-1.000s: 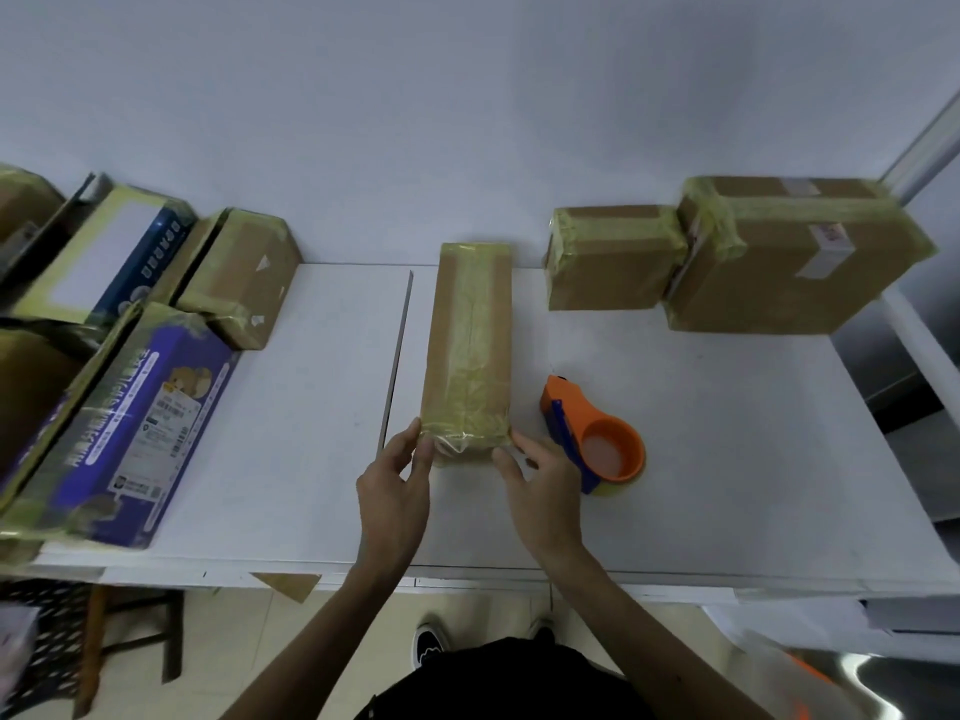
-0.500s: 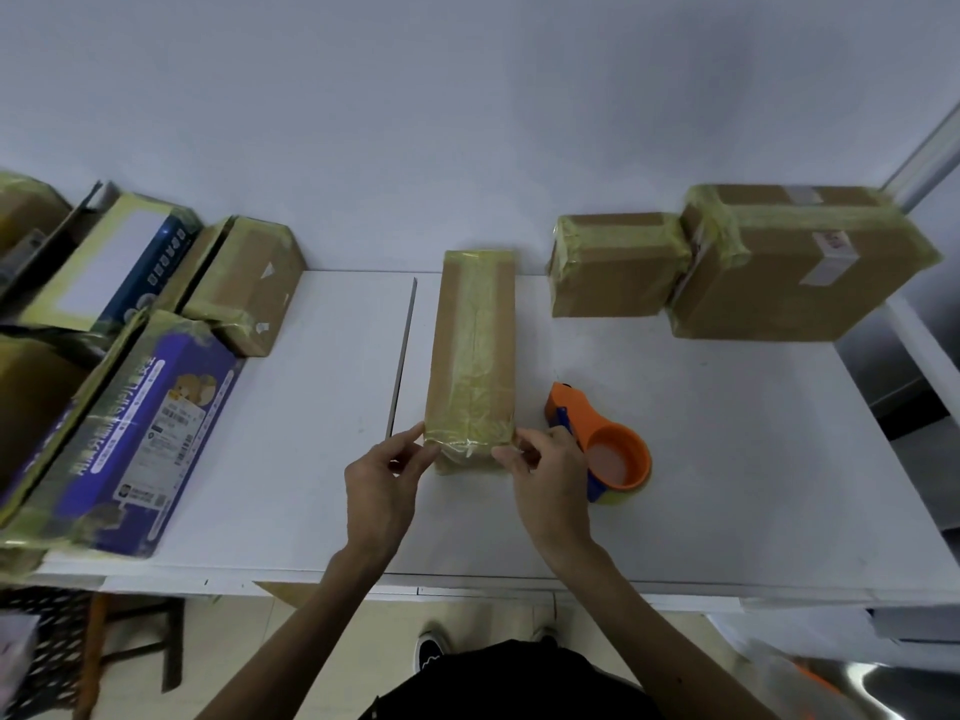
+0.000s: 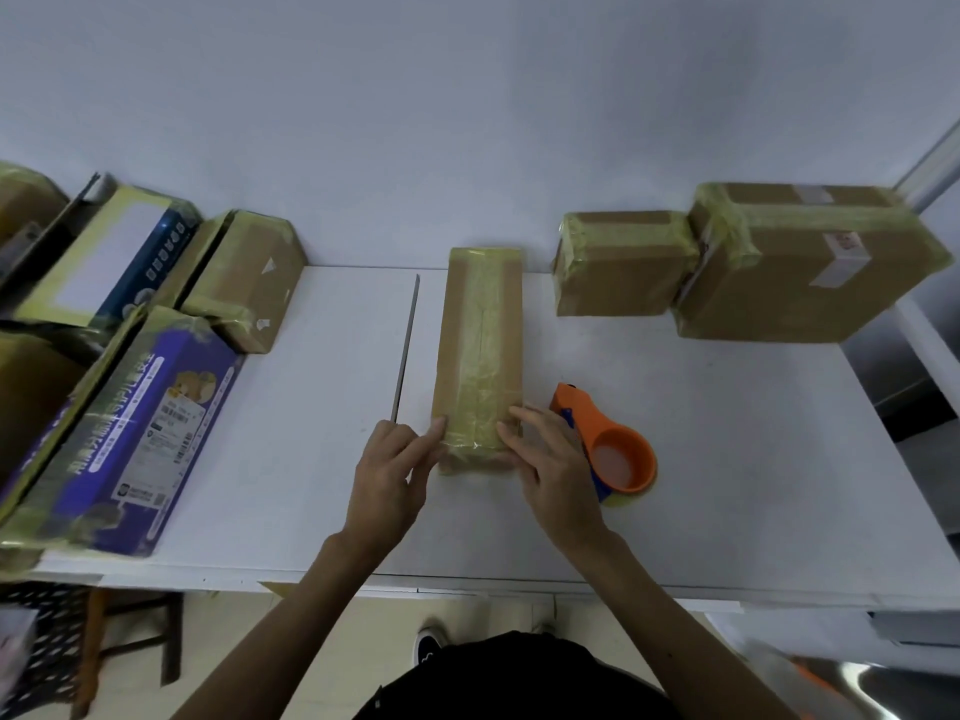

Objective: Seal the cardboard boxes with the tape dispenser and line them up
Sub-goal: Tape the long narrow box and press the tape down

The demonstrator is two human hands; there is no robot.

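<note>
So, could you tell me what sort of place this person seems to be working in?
Probably a small parcel-packing station. Taped cardboard boxes stand along the wall, more printed cartons wait on the left, and an orange tape dispenser lies on the white table beside the long box under both hands.

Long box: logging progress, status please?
Both hands, left and right, open, fingers pressing tape at long box near end. Dispenser idle beside right hand. Nothing in the way.
</note>
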